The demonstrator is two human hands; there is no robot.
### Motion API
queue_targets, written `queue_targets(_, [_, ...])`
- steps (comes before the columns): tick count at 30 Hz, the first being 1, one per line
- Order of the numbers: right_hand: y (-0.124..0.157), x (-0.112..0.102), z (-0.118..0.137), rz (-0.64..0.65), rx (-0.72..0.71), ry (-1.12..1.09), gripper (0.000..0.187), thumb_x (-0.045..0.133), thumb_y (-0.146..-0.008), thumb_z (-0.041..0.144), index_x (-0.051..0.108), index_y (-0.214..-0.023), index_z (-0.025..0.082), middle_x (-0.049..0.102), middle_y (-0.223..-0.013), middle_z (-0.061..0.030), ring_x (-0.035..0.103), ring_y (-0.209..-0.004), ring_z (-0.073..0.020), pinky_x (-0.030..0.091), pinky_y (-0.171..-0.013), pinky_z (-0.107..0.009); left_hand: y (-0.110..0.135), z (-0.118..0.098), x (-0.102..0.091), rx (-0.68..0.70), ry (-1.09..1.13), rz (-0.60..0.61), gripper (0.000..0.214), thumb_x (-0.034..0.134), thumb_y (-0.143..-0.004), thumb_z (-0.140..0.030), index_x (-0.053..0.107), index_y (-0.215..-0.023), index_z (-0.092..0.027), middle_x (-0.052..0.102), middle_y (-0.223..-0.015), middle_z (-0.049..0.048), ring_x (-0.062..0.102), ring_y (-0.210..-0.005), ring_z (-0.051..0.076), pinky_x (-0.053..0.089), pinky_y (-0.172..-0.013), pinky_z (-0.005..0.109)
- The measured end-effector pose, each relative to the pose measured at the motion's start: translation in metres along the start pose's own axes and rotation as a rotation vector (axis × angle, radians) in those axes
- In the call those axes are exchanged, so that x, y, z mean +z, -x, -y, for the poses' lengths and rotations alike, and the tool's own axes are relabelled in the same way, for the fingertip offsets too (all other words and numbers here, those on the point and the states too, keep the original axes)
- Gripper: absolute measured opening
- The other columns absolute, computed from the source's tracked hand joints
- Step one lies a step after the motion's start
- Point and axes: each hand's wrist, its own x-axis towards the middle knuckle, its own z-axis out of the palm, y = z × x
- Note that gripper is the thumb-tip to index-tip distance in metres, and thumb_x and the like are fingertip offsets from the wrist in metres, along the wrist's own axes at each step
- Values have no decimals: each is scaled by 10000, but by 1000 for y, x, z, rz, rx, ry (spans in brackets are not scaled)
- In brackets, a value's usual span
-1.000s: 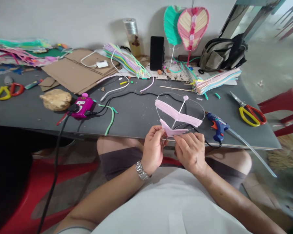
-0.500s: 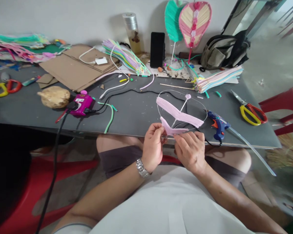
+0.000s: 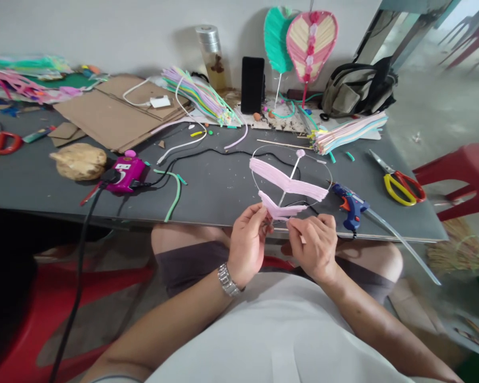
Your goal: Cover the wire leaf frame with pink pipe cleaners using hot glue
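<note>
The left hand pinched the end of a lower pink pipe-cleaner band between thumb and fingers, holding up a round wire hoop. A wider pink pipe-cleaner band crossed the hoop above it, and a thin pale stem rose to a small pink knob. The hoop hung over the tabletop's front edge, above the person's lap. The right hand stayed just beside the left, not touching it, with its fingers curled together under the lower band's edge; whether they were gripping anything, I couldn't tell. A metal wristwatch circled the left wrist.

On the dark grey tabletop, a blue-and-orange hot glue gun lay just right of the hoop, with a long clear glue stick beside it. Further right were yellow-and-red scissors. A bundle of pastel pipe cleaners lay beyond the hoop, and a magenta glue gun sat well left with its black cord trailing down. Between them lay a bent green pipe cleaner, and sheets of cardboard lay at the back left. Two leaf-shaped pipe-cleaner fans, one green and one pink-and-cream, stood against the wall beside a black phone and a backpack.
</note>
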Motion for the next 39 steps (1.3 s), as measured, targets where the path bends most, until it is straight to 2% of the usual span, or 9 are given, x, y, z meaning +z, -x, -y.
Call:
queue_targets(6, [-3, 4, -8, -29, 90, -10, 118, 637, -949, 113, 585, -892, 202, 678, -670, 27, 555, -583, -133, 343, -754, -338, 2, -1, 1, -16, 68, 12, 236, 762, -816, -367, 656, -900, -174, 620, -817, 11, 585, -754, 127, 472, -608, 232])
queue_targets(12, [-1, 7, -5, 2, 50, 20, 192, 617, -911, 64, 570, -792, 206, 651, -636, 33, 535, -567, -127, 344, -752, -343, 3, -1, 4, -50, 52, 9, 260, 819, -731, -259, 649, -909, -175, 625, -787, -12, 574, -721, 100, 449, -617, 208])
queue_targets(20, [1, 6, -7, -34, 153, -44, 139, 639, -914, 114, 573, -843, 214, 658, -639, 37, 549, -544, -126, 398, -731, -346, -1, 5, 3, -22, -30, 27, 329, 861, -657, -174, 637, -897, -174, 607, -819, -29, 529, -675, 76, 406, -596, 210])
queue_targets(22, [5, 6, -4, -53, 282, -133, 122, 670, -915, 170, 574, -862, 224, 663, -672, 26, 579, -584, -139, 431, -720, -340, -2, 6, 2, -13, -31, 24, 328, 859, -659, -178, 635, -898, -173, 605, -818, -28, 530, -680, 77, 403, -596, 210])
queue_targets(24, [9, 6, 2, -78, 521, -311, 157, 732, -888, 252, 580, -922, 231, 689, -759, 5, 629, -664, -158, 471, -700, -324, -2, 6, 0, -6, -24, 21, 324, 858, -662, -186, 631, -894, -172, 605, -815, -28, 530, -684, 77, 405, -597, 207])
queue_targets(27, [11, 7, 12, -43, 908, -775, 322, 801, -838, 391, 564, -991, 234, 694, -795, 3, 631, -651, -154, 484, -594, -285, -2, 7, 0, -10, -13, 20, 326, 860, -671, -192, 625, -896, -174, 607, -813, -30, 535, -688, 76, 413, -602, 204])
queue_targets(29, [8, 8, 18, 26, 1055, -1073, 359, 811, -823, 453, 574, -970, 227, 671, -732, 21, 571, -565, -128, 448, -518, -260, -1, 8, 0, -10, -8, 25, 337, 865, -669, -188, 623, -903, -176, 614, -804, -33, 547, -689, 78, 427, -613, 206])
queue_targets(35, [-3, 15, 17, -51, 1108, -1241, 288, 806, -847, 451, 672, -855, 196, 649, -685, 21, 537, -583, -99, 433, -541, -231, 6, 12, 3, 3, -21, 117, 324, 851, -722, -236, 636, -959, -185, 680, -845, -5, 636, -754, 128, 525, -724, 271])
queue_targets(39, [-2, 18, 8, -121, 1103, -1253, 250, 804, -857, 421, 686, -858, 202, 635, -682, 31, 510, -584, -85, 412, -539, -212, 3, 6, -8, 84, -82, 35, 312, 789, -791, -300, 703, -1065, -176, 726, -1003, 63, 683, -941, 176, 549, -821, 293])
